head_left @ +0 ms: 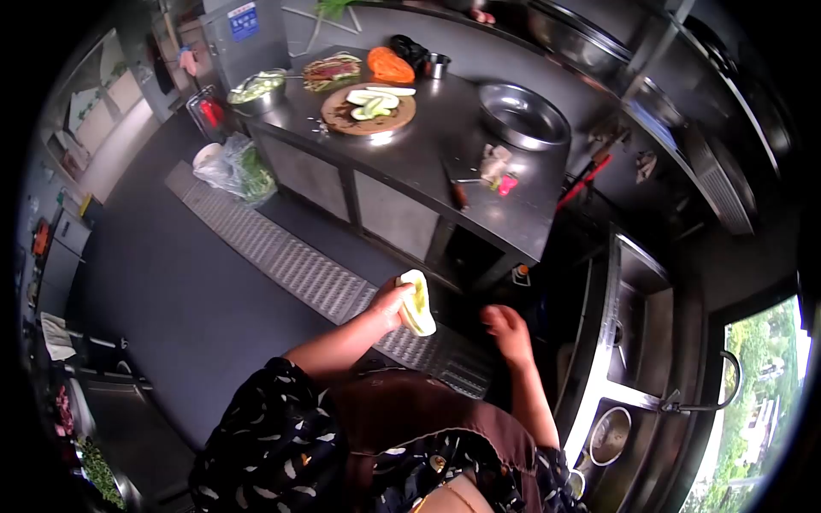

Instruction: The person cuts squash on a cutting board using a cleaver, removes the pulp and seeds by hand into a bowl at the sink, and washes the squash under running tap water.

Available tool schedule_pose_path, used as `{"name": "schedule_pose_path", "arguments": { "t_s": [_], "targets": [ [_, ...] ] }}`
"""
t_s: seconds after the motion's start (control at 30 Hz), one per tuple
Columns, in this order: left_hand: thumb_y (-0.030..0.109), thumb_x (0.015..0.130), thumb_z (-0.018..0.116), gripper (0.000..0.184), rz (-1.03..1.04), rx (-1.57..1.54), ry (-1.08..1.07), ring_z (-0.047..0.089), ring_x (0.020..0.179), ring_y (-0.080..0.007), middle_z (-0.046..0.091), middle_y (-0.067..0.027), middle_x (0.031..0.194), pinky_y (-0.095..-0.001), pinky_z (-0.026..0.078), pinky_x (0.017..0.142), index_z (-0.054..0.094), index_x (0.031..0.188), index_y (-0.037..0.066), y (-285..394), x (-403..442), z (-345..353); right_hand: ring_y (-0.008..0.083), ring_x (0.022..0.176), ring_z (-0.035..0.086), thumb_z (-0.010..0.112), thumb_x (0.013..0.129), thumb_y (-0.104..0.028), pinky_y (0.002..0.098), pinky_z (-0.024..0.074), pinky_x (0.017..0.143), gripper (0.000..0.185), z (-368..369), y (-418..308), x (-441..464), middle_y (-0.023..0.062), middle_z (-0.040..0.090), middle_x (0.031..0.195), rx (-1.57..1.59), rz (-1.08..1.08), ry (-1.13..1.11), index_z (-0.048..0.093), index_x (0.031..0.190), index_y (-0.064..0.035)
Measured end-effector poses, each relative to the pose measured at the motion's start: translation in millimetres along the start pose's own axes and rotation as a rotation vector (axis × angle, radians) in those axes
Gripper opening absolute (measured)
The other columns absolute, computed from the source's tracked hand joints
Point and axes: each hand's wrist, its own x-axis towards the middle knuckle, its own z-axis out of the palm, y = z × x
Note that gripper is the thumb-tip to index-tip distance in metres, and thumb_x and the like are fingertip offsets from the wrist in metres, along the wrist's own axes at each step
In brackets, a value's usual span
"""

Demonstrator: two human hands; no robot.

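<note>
My left hand point(391, 305) is closed around a halved pale-green gourd point(417, 304), held in front of my apron. The gourd's cut face shows a yellowish hollow along its middle. My right hand point(509, 332) is a short way to the right, apart from the gourd, with its fingers loosely bent and nothing visible in them. On the steel counter point(410, 167) ahead lies a round wooden cutting board point(342, 126), with pale-green gourd pieces point(374, 104) on it. A knife point(458, 195) rests near the counter's front edge.
A steel bowl of cut vegetables point(259, 94), an orange bag point(389, 66) and a wide steel basin point(523, 115) stand on the counter. A plastic bag of greens point(248, 173) is on the floor. At right is a sink point(637, 333) with a faucet point(731, 385).
</note>
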Motion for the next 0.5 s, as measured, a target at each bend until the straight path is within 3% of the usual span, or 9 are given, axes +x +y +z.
{"name": "schedule_pose_path", "arguments": {
  "t_s": [0.1, 0.17, 0.2, 0.3, 0.37, 0.4, 0.5],
  "targets": [
    [0.005, 0.086, 0.054, 0.031, 0.161, -0.053, -0.082, 0.062, 0.094, -0.0288, 0.061, -0.0165, 0.102, -0.043, 0.052, 0.083, 0.049, 0.116, 0.002, 31, 3, -28, 0.0164, 0.1, 0.056, 0.06, 0.092, -0.034, 0.0311, 0.0443, 0.088, 0.044, 120, -27, 35, 0.0104, 0.063, 0.107, -0.062, -0.049, -0.292, 0.058, 0.115, 0.0028],
    [0.007, 0.086, 0.054, 0.033, 0.219, -0.051, -0.011, 0.061, 0.096, -0.0283, 0.06, -0.0175, 0.104, -0.0418, 0.051, 0.085, 0.048, 0.118, 0.002, 58, -16, -26, 0.0148, 0.092, 0.059, 0.059, 0.091, -0.038, 0.0289, 0.048, 0.08, 0.048, 157, -50, 53, 0.0086, 0.064, 0.1, -0.119, -0.022, -0.532, 0.057, 0.116, 0.0024],
    [0.007, 0.087, 0.053, 0.033, 0.267, -0.094, -0.007, 0.061, 0.097, -0.0281, 0.06, -0.0177, 0.106, -0.0412, 0.051, 0.085, 0.047, 0.119, 0.002, 66, -20, -31, 0.0107, 0.084, 0.059, 0.059, 0.091, -0.042, 0.0257, 0.0496, 0.067, 0.049, 170, -49, 65, 0.006, 0.063, 0.097, 0.039, 0.135, -0.695, 0.055, 0.118, -0.001],
    [0.012, 0.09, 0.048, 0.032, 0.325, -0.105, -0.016, 0.057, 0.103, -0.0246, 0.056, -0.0148, 0.113, -0.039, 0.051, 0.085, 0.046, 0.12, 0.003, 91, -28, -51, 0.0091, 0.074, 0.059, 0.058, 0.091, -0.043, 0.0228, 0.0472, 0.059, 0.048, 201, -61, 90, 0.0038, 0.063, 0.091, 0.028, 0.273, -0.824, 0.056, 0.116, -0.0013],
    [0.016, 0.091, 0.05, 0.032, 0.341, 0.005, 0.05, 0.058, 0.101, -0.0218, 0.057, -0.0107, 0.109, -0.0383, 0.05, 0.085, 0.047, 0.121, 0.006, 112, -36, -56, 0.0095, 0.068, 0.058, 0.061, 0.089, -0.042, 0.0226, 0.0451, 0.058, 0.049, 218, -57, 114, 0.0033, 0.063, 0.085, -0.069, 0.121, -0.825, 0.057, 0.115, -0.0003],
    [0.019, 0.092, 0.052, 0.031, 0.16, 0.11, 0.169, 0.058, 0.098, -0.0192, 0.057, -0.0075, 0.107, -0.0367, 0.051, 0.083, 0.048, 0.121, 0.009, 132, -39, -50, 0.0098, 0.069, 0.057, 0.061, 0.089, -0.043, 0.0228, 0.045, 0.058, 0.05, 228, -52, 129, 0.0032, 0.063, 0.085, -0.162, 0.035, -0.78, 0.056, 0.114, 0.0005],
    [0.021, 0.092, 0.053, 0.03, 0.064, 0.095, 0.191, 0.058, 0.096, -0.0179, 0.058, -0.0064, 0.107, -0.0352, 0.051, 0.08, 0.049, 0.12, 0.012, 155, -8, -64, 0.0101, 0.07, 0.057, 0.06, 0.089, -0.044, 0.0233, 0.0453, 0.059, 0.052, 248, -76, 168, 0.003, 0.062, 0.085, -0.326, -0.121, -0.719, 0.056, 0.115, 0.0013]
  ]
}}
